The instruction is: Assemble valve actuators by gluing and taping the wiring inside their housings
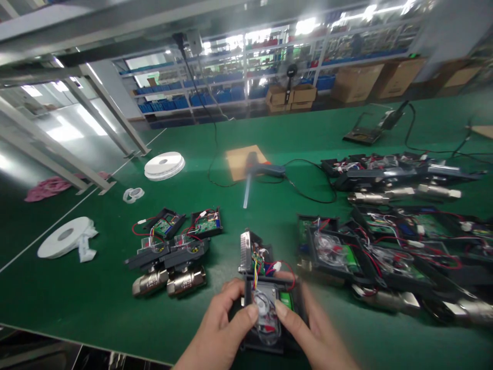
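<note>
Both my hands grip one opened valve actuator, a dark housing with a clear plastic gear cover and a green part inside. My left hand wraps its left side, the thumb pressing on the clear cover. On the other side my right hand holds the housing, its thumb beside the green part; this hand is slightly blurred. Red, yellow and white wires run up to an open cover with a circuit board, lying just beyond. The underside of the actuator is hidden.
Two similar units with metal valve bodies stand at left. Several more actuators crowd the right side. A glue gun with a glue stick lies on cardboard further back. White tape rolls lie at left on the green table.
</note>
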A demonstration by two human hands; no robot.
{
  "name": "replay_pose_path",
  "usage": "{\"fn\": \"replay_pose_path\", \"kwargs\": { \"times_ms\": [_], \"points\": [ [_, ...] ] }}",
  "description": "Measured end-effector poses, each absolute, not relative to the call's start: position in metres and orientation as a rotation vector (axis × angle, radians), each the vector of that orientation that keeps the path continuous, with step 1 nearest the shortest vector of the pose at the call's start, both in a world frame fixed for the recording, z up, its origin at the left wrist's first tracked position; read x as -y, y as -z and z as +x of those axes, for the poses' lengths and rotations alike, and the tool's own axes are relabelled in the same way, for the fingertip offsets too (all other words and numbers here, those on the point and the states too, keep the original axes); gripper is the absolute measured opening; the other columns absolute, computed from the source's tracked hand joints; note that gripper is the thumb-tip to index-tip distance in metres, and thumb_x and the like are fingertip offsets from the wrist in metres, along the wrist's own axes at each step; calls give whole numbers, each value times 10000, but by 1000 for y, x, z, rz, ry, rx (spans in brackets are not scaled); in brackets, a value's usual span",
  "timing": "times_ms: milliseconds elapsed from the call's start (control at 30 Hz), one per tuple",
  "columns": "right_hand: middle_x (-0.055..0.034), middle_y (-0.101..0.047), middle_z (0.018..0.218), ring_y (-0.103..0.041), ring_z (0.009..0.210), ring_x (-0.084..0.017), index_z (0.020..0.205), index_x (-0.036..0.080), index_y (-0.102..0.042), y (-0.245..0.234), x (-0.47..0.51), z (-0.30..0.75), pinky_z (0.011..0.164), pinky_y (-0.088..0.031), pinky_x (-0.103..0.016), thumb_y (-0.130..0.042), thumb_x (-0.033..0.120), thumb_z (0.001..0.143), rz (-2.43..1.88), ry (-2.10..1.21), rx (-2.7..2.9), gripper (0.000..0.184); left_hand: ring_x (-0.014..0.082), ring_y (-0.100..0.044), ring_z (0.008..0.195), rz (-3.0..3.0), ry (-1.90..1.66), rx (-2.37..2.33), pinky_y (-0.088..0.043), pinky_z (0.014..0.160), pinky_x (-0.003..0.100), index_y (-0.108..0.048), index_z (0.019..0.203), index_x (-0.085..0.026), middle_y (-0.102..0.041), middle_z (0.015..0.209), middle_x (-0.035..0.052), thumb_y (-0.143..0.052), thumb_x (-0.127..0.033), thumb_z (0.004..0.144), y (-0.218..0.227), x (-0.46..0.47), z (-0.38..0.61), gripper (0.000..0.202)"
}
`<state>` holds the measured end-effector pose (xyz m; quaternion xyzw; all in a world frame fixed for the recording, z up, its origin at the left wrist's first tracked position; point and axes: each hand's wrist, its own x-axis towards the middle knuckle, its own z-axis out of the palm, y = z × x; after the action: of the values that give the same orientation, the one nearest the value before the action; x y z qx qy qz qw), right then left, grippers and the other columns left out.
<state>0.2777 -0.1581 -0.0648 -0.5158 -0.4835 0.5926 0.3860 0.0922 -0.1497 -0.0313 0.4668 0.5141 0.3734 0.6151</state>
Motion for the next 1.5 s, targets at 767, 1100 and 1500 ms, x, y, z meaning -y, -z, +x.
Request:
{"fn": "replay_pose_path", "kwargs": {
  "times_ms": [767,1100,1500],
  "points": [
    [-97,-728,1038,-680,941,-256,1098,185,-646,52,164,258,926,-548,-385,-681,560,873,-1173,-1517,973,439,351,-609,1214,880,-1043,-1323,-471,1074,423,-756,1122,-192,-708,1264,113,-749,-568,755,51,158,113,525],
    [-147,-637,1346,-623,1216,-288,1510,179,-361,63,179,267,1074,-478,-437,-621,333,883,-1154,-1451,1117,696,273,-697,981,583,-1081,-1494,-567,785,285,-762,1077,-196,-792,991,45,-867,-561,628,40,160,122,589],
    [-105,-645,1326,-608,1236,-281,1501,226,-362,58,181,264,1057,-486,-469,-565,265,901,-1207,-1412,1162,635,245,-715,898,591,-1119,-1435,-569,812,295,-771,1051,-179,-776,869,35,-853,-463,683,28,157,133,472]
  ]
}}
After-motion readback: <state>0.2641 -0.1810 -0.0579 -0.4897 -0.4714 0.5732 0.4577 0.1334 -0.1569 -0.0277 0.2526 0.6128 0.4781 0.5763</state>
